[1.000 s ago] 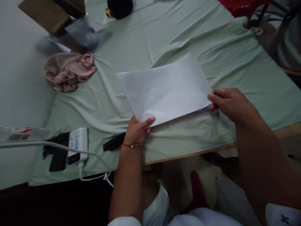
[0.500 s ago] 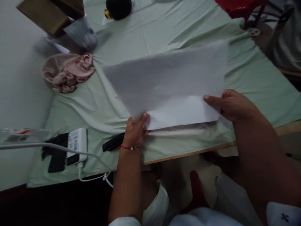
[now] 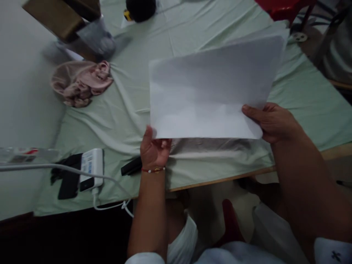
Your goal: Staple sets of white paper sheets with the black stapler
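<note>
A small stack of blank white paper [image 3: 209,88] is held up at a tilt above the cloth-covered table. My right hand [image 3: 275,121] grips its lower right side, thumb on top and fingers mostly hidden behind. At the lower left corner is my left hand [image 3: 155,148], palm up and loosely cupped. Its thumb stands beside the left edge, off the face of the sheets, and its curled fingers are at the bottom edge. A black stapler-like object [image 3: 131,166] lies next to the left wrist.
A pale green cloth [image 3: 132,121] covers the table. At left are a white power bank [image 3: 92,167] with a cable, a dark phone [image 3: 68,183] and crumpled pink fabric [image 3: 85,84]. Cardboard boxes [image 3: 55,18] stand behind. A red stool [image 3: 286,9] is beyond the far right edge.
The paper has shifted right and up, and its left edge has straightened. My left thumb has come off the sheet's face and the palm has turned up; my right hand keeps its grip.
</note>
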The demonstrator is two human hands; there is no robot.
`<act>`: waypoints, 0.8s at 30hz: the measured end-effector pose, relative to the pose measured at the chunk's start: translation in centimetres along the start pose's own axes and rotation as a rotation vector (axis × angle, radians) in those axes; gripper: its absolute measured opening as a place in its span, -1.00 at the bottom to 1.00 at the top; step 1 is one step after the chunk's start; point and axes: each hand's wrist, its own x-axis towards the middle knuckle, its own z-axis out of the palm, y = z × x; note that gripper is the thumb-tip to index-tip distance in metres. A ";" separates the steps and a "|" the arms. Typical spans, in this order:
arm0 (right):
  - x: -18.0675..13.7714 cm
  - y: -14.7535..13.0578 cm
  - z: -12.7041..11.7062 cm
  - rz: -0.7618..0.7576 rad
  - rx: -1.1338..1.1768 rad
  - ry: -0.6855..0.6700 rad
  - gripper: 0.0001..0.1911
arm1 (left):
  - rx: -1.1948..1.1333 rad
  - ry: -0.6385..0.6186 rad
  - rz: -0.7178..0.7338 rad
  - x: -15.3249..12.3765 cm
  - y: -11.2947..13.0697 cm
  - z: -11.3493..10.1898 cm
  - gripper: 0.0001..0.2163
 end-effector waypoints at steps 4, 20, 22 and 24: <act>-0.5 0.6 2.9 -0.055 0.013 0.002 -0.61 | -0.053 -0.157 -0.021 -1.1 -1.6 1.1 -0.49; -3.2 2.5 7.0 0.082 0.086 -0.409 -0.50 | 0.013 -0.052 -0.079 -2.4 -4.3 2.7 -0.35; -3.0 2.9 7.3 0.063 0.077 -0.389 -0.50 | 0.027 -0.022 -0.075 -2.4 -4.6 2.8 -0.40; -2.7 3.3 7.5 0.032 0.107 -0.332 -0.48 | 0.049 -0.005 -0.043 -2.3 -4.8 2.7 -0.47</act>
